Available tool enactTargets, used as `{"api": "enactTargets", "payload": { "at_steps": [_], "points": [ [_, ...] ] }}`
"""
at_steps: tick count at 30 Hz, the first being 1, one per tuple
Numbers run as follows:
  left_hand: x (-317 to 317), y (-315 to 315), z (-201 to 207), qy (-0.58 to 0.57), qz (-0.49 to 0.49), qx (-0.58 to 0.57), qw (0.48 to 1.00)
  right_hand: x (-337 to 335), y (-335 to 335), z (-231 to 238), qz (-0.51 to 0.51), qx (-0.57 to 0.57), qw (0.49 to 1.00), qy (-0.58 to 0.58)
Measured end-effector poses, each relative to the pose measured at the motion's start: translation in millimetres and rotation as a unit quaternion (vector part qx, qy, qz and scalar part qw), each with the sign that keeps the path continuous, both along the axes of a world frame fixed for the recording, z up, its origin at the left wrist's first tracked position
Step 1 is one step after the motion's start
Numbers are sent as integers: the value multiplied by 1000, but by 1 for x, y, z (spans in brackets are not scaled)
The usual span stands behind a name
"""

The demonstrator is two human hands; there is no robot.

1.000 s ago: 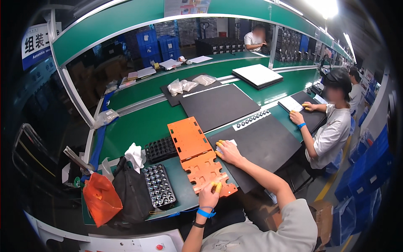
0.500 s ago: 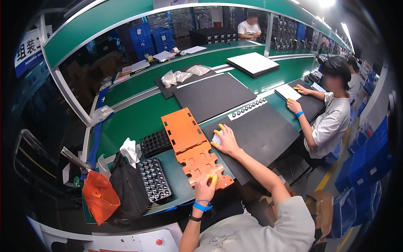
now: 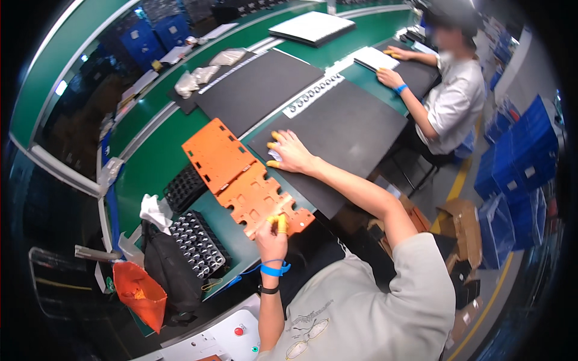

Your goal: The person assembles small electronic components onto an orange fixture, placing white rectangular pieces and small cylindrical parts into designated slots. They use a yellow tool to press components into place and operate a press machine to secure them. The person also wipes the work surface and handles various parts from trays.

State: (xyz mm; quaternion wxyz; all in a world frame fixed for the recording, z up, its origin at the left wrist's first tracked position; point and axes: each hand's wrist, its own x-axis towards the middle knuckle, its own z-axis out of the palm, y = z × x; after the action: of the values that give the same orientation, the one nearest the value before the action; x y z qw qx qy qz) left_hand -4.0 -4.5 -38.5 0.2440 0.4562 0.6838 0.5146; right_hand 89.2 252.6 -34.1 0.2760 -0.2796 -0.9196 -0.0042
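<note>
My left hand (image 3: pixel 272 237), yellow covers on its fingertips, is closed at the near end of a hinged orange plate (image 3: pixel 223 153). Its fingers are pinched together, and whatever lies between them is hidden. My right hand (image 3: pixel 295 153), also with yellow fingertip covers, rests on a black mat (image 3: pixel 346 132). A crumpled white cloth (image 3: pixel 274 154) is held under its thumb and fingers. A white strip (image 3: pixel 313 95) with a row of small dark round parts lies along the mat's far edge.
Left of the orange plate stand a black tray of shiny round parts (image 3: pixel 198 245) and another black tray (image 3: pixel 183 188). A black bag (image 3: pixel 171 271) and an orange pouch (image 3: pixel 141 295) hang at the table's left edge. A co-worker (image 3: pixel 451 84) sits at the right.
My view has turned, so the table and co-worker appear farther left and higher. Both hands keep nearly the same places on the orange plate and the mat.
</note>
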Motion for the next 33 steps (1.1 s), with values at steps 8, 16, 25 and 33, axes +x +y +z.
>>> {"api": "enactTargets", "payload": {
  "at_steps": [8,16,25,33],
  "points": [
    [2,0,7,-29,-29,-5,999,17,-5,-31,-47,-69,996,40],
    [8,2,18,-18,-43,-8,999,17,4,-16,-80,16,993,84],
    [0,1,6,36,-32,-21,999,18,7,-20,-83,-4,990,110],
    [1,1,2,17,-31,-13,999,22,5,-11,-115,-65,984,119]
  ]
}}
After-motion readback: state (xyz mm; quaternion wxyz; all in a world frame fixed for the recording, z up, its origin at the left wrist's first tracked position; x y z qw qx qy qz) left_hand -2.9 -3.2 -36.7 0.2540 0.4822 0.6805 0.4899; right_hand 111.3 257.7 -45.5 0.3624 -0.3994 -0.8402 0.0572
